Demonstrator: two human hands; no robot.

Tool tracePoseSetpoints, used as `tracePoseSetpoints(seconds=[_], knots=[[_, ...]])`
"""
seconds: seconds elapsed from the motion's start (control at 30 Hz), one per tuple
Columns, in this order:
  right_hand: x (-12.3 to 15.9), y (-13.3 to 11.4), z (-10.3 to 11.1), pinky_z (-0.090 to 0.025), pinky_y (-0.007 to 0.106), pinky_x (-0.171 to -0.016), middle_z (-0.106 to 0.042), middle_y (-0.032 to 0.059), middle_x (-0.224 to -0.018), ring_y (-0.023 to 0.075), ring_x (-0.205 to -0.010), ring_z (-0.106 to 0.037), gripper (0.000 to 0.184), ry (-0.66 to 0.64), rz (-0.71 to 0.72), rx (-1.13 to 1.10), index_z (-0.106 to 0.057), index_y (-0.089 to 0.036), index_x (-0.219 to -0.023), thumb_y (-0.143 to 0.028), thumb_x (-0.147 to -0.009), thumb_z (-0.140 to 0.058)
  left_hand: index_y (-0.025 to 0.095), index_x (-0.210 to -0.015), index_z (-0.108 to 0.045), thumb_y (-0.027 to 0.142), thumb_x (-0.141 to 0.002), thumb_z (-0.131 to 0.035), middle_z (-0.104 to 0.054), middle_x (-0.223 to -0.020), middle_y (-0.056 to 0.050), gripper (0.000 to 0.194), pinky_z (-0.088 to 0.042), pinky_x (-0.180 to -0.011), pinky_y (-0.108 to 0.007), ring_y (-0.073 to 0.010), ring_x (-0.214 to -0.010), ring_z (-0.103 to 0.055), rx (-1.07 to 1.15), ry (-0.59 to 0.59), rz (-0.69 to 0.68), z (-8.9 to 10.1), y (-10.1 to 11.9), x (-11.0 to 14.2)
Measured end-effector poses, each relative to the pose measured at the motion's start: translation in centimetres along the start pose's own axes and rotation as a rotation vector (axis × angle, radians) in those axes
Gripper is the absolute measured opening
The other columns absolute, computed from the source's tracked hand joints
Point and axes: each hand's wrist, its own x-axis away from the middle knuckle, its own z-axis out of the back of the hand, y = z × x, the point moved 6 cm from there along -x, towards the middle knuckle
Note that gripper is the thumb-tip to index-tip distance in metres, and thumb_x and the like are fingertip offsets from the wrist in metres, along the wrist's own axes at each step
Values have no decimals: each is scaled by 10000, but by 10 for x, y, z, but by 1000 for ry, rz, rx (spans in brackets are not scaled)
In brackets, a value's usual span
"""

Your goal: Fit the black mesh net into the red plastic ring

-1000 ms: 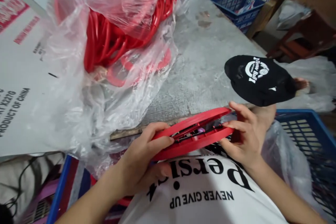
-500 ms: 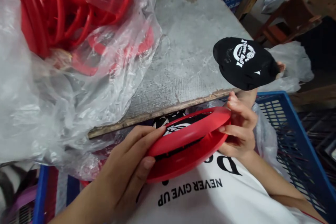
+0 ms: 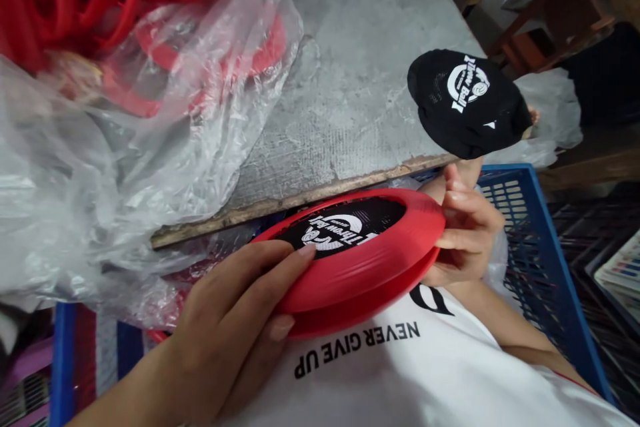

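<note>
Between my hands is a red plastic ring disc (image 3: 350, 280), tilted. A black mesh fabric with white "Throw Ball" print (image 3: 383, 213) fills its middle. Its two red layers stand slightly apart along the near edge. My left hand (image 3: 245, 310) grips the left side, fingers on top and thumb at the near edge. The right hand (image 3: 465, 233) pinches the right rim. Beyond it, over the table's corner, lies black printed fabric (image 3: 465, 103); a bit of skin shows beneath it, and I cannot tell whose.
On the grey table (image 3: 345, 93), clear plastic bags (image 3: 200, 140) hold several red rings (image 3: 130, 0). A blue crate (image 3: 560, 280) stands at the right, and another blue crate edge (image 3: 63, 367) at the left. A brown wooden stool (image 3: 555, 20) is at the back right.
The disc has tilted so that its printed top faces me more, and the gap between its layers looks narrower. Both hands keep their hold. The view has shifted slightly.
</note>
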Motion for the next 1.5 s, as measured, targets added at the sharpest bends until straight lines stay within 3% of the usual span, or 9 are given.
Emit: tracePoseSetpoints(seconds=[0.1,0.27,0.47,0.8,0.97,1.1,1.3,1.5], knots=[[-10,-10,0,-401,701,-1088,-536,79,-1321,324,-1233,-522,220,18,75,-110,-568,-198,-952,-348,-934,-728,178,-1517,-341,291,-1026,-296,-488,-1316,-89,506,-418,-1059,-272,-158,-1221,-489,38,-18,-4,-1,-2,-1],[-13,-9,0,-439,687,-1067,-524,109,-1340,359,-1205,-559,230,5,63,-179,-574,-173,-1012,-226,-869,-747,142,-1469,-376,451,-1039,-285,-486,-1299,-101,537,-452,-1022,-255,-158,-1199,-494,92,-26,-6,1,-3,-1],[-12,-8,1,-477,659,-1041,-546,111,-1300,349,-1186,-568,279,8,75,-241,-564,-167,-1024,-165,-814,-748,130,-1431,-399,538,-1010,-360,-504,-1300,-106,588,-442,-1008,-254,-168,-1197,-509,24,-60,12,-2,-1,2],[-2,-6,1,-500,708,-989,-574,110,-1235,343,-1117,-598,368,80,39,-265,-554,-166,-1026,-143,-776,-823,199,-1467,-396,490,-987,-412,-527,-1348,-96,561,-459,-1054,-324,-203,-1264,-510,-65,-65,35,-9,-4,14],[-1,-5,1,-532,686,-964,-598,92,-1198,332,-1082,-617,334,155,27,-219,-548,-185,-986,-239,-828,-838,219,-1517,-362,506,-958,-463,-528,-1372,-85,636,-506,-1017,-313,-209,-1244,-535,-80,-53,-6,-7,-4,15],[3,-2,1,-552,631,-978,-607,61,-1173,297,-1065,-631,266,185,19,-180,-552,-216,-997,-348,-907,-765,220,-1525,-355,508,-961,-459,-524,-1379,-65,642,-456,-1061,-273,-192,-1250,-525,-82,-48,-17,-8,-3,9],[11,4,5,-561,604,-976,-598,14,-1113,306,-1041,-638,334,254,52,-116,-547,-266,-998,-461,-883,-792,251,-1510,-368,503,-977,-421,-523,-1380,-37,591,-381,-1092,-237,-176,-1235,-526,-101,-70,6,-10,5,2],[14,3,5,-529,643,-993,-553,-18,-1104,316,-1070,-617,296,206,11,-78,-517,-334,-1028,-488,-918,-744,263,-1505,-368,508,-976,-426,-509,-1410,-33,586,-335,-1121,-242,-184,-1263,-506,-93,-110,29,-12,9,6]])
